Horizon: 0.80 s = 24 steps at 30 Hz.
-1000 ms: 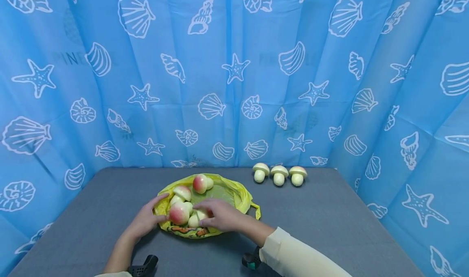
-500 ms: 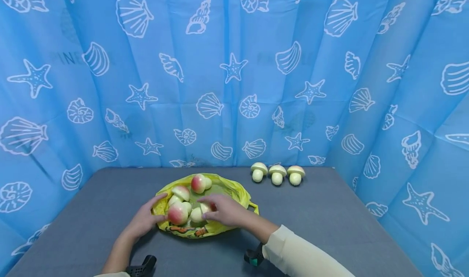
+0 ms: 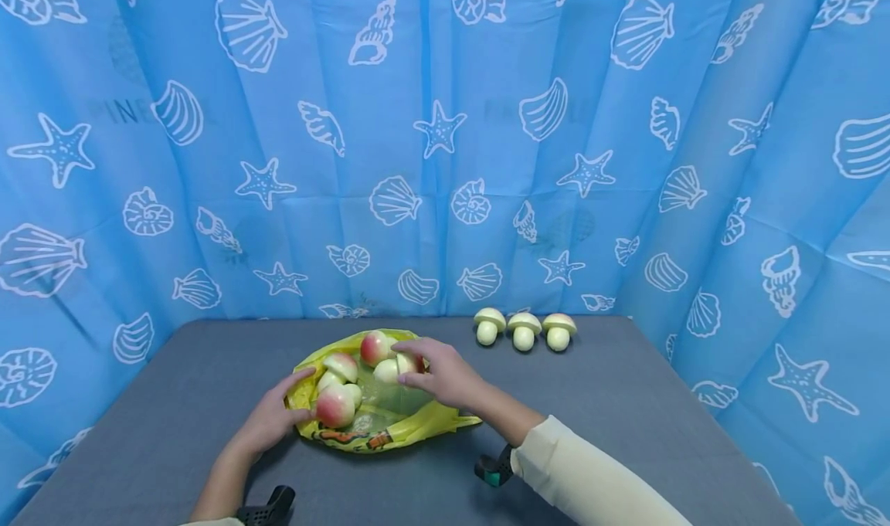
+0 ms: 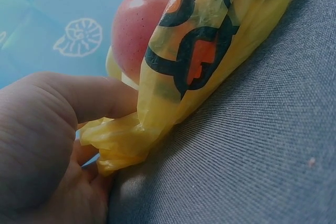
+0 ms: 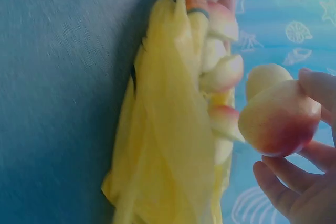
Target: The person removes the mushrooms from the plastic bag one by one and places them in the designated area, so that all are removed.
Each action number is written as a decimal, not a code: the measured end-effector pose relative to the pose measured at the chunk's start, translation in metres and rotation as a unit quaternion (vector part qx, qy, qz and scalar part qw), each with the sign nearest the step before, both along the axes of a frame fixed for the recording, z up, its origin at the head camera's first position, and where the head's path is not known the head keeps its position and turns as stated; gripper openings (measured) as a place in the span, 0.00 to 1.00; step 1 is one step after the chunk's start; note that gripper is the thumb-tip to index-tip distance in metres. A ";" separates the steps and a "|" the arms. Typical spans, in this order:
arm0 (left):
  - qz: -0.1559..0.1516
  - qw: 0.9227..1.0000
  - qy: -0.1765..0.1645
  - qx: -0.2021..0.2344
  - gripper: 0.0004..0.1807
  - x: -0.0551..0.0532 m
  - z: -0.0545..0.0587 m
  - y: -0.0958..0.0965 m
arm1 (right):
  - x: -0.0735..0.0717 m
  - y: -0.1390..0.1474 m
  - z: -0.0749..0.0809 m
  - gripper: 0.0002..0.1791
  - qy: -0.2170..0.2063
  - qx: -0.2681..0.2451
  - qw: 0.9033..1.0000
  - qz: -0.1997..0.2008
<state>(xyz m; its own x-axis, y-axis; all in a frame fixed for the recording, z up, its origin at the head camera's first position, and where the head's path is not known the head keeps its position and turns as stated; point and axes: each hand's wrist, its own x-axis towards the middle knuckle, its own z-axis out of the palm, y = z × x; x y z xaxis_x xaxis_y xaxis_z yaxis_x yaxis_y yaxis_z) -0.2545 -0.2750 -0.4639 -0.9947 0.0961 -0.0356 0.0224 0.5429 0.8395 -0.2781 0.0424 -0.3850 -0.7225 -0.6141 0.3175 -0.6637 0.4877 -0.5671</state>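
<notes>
A yellow plastic bag (image 3: 417,431) lies with its mouth open on the table. Inside it are several toy mushrooms with cream stems and pink-tinged caps, including a near one (image 3: 335,406) and a far one (image 3: 375,348). My left hand (image 3: 267,419) grips the bag's left edge, its thumb (image 4: 100,96) on the near side of the plastic. My right hand (image 3: 448,373) pinches another toy mushroom (image 5: 281,116) by its cap between thumb and fingers, above the bag's right half. In the right wrist view this mushroom is apart from those in the bag.
Three toy mushrooms stand cap up in a row at the table's back edge, the middle one (image 3: 524,331) between two others. A blue shell-patterned curtain (image 3: 445,163) hangs behind and beside the grey table (image 3: 591,433).
My right hand has lifted the mushroom from the bag's near side and moved it up and to the right. The left hand stays at the bag's edge.
</notes>
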 end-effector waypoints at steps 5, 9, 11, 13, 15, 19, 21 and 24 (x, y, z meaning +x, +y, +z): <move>0.000 1.000 -0.003 0.003 0.43 0.000 0.000 0.000 | -0.007 0.012 0.006 0.25 0.025 -0.026 0.999 -0.024; 0.000 1.000 -0.003 -0.001 0.43 0.000 0.000 0.000 | -0.011 0.024 0.010 0.25 0.028 -0.032 0.998 -0.039; -0.001 1.000 -0.001 -0.001 0.43 0.000 0.000 0.000 | -0.013 0.030 0.011 0.25 0.031 -0.033 0.998 -0.047; 0.000 1.000 0.001 0.001 0.43 0.001 0.000 0.000 | -0.014 0.036 0.012 0.25 0.030 -0.036 0.997 -0.056; 0.001 1.000 0.003 0.003 0.43 0.002 0.001 0.001 | -0.015 0.042 0.012 0.25 0.031 -0.038 0.997 -0.063; 0.003 1.000 0.004 0.003 0.43 0.003 0.002 0.003 | -0.018 0.056 0.009 0.24 0.040 -0.042 0.995 -0.077; 0.004 1.000 0.003 0.001 0.43 0.004 0.002 0.003 | -0.019 0.063 0.006 0.24 0.042 -0.041 0.995 -0.084; 0.004 1.000 0.002 0.003 0.43 0.003 0.001 0.002 | -0.020 0.075 0.001 0.24 0.036 -0.039 0.994 -0.097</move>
<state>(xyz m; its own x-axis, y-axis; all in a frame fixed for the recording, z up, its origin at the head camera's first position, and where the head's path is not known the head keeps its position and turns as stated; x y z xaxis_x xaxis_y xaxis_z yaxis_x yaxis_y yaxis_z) -0.2517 -0.2727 -0.4626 -0.9956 0.0883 -0.0314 0.0212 0.5382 0.8426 -0.2979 0.1170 -0.3841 -0.7979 -0.4376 0.4146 -0.6027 0.5663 -0.5622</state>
